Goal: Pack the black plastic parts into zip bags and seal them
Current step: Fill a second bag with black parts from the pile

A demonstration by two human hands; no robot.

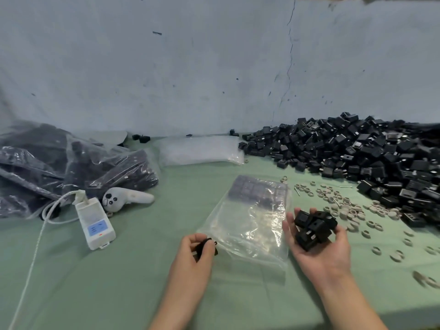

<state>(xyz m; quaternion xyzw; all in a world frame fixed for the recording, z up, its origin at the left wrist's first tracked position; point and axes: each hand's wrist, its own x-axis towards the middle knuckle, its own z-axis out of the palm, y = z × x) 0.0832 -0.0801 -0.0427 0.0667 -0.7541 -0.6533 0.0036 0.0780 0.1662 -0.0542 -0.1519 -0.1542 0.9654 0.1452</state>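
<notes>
Clear filled bags [71, 160] lie leftmost on the desk [123, 277]. Fingers of the left hand [194, 254] pinch one part [206, 246] at the mouth of the part-filled bag [252, 225]; the right hand [320, 246] cradles several parts [314, 228] in curled fingers. Filling, I judge; next, feed them inside neatly.

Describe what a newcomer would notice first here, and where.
The huge heap of loose black plastic parts against the wall, right. Mid-table lies a clear plastic zip bag, its far end holding parts. The right hand holds several black parts beside it; the left hand grips one black part at its near corner.
</notes>
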